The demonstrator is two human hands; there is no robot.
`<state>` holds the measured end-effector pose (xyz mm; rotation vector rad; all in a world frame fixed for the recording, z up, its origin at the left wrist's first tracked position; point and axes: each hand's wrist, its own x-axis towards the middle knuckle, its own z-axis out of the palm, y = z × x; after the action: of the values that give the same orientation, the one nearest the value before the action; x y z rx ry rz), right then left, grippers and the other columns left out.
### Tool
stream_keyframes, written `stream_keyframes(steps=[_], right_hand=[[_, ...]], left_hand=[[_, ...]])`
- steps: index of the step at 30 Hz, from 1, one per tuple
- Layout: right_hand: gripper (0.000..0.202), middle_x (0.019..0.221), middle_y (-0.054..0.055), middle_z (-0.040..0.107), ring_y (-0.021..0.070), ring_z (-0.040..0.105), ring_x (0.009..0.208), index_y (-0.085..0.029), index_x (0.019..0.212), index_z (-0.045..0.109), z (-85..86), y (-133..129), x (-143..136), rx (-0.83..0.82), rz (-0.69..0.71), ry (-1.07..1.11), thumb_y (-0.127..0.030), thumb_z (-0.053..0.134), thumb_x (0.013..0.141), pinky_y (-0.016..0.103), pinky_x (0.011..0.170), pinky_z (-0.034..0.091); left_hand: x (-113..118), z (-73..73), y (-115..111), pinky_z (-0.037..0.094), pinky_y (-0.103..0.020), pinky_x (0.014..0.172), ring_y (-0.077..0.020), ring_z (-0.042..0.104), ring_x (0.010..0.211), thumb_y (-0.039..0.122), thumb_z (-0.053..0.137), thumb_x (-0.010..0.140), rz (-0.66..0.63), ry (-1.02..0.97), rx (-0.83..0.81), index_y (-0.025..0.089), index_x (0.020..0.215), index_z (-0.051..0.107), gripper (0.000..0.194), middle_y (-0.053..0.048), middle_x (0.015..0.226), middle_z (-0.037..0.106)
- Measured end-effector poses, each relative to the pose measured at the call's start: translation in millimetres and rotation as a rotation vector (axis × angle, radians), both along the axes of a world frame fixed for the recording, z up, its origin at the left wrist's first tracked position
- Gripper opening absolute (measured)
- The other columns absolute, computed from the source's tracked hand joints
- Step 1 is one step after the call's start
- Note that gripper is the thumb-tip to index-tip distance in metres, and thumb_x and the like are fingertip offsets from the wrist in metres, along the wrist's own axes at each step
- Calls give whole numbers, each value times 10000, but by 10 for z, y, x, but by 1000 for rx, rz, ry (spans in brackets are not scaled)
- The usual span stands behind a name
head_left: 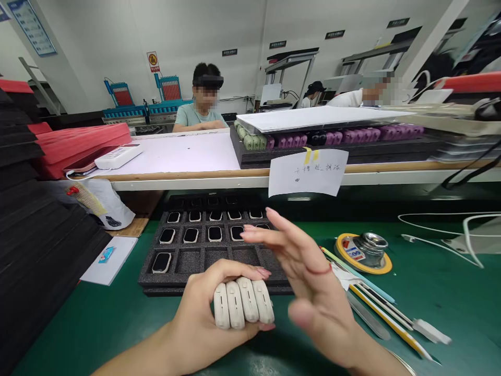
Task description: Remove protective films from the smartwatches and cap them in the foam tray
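Observation:
My left hand (207,308) grips a row of several pale beige smartwatch cases (243,303), pressed side by side with their slotted edges towards me. To the right of them, my right hand (309,282) is raised with its fingers apart and nothing in it. Behind both hands lies a black foam tray (176,284) with square pockets. Watch cases with dark screens, such as this one (161,262), sit in its back rows and at the front left. Several pockets in the front row hold nothing; my right hand hides part of the tray's right side.
Right of my hands lie tweezers (385,300), a yellow pen (395,324) and a metal-topped dispenser bottle (370,250). Stacked black foam (47,261) rises at left. A shelf (188,183) crosses ahead, carrying purple cases (360,136) and red foam (86,143). Another person (203,104) sits beyond.

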<state>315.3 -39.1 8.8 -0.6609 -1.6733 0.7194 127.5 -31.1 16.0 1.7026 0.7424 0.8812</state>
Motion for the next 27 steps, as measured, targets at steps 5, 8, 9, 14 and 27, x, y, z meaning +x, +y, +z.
stream_keyframes(steps=[5,8,9,14,27], right_hand=[[785,1234,94,657,255,685,1053,-288,1531,273,10,84,31,-428,109,49,-717,448,897,398,907,567],[888,907,48,725,260,699,920,-231,1535,272,39,72,18,-554,184,-47,-781,428,856,442,891,549],[900,876,40,723,261,695,920,-223,1529,286,45,61,7,-577,204,-43,-788,440,845,446,901,540],[1023,1123,69,693,267,688,1012,-266,1510,297,52,7,-70,-726,305,79,-603,802,686,396,876,560],[1277,1197,37,660,284,633,1126,-335,1515,275,21,-5,-139,-728,172,32,-237,972,450,427,987,498]], left_hand=[[25,-10,27,532,-325,944,-232,683,1101,159,787,756,-1,0,139,272,1077,632,374,-24,1132,740],[33,-27,29,527,-313,957,-223,669,1127,136,769,766,-1,-2,200,274,1083,626,375,-21,1169,726],[32,-36,30,511,-308,988,-216,657,1151,120,763,768,3,1,221,280,1093,622,388,-13,1187,719],[31,-108,58,474,-290,1051,-184,655,1152,83,746,773,-15,-44,281,326,1203,576,522,21,1200,712],[39,-172,111,429,-390,1096,-259,605,1195,169,817,730,-81,-112,424,323,1312,544,661,-43,1203,689]])
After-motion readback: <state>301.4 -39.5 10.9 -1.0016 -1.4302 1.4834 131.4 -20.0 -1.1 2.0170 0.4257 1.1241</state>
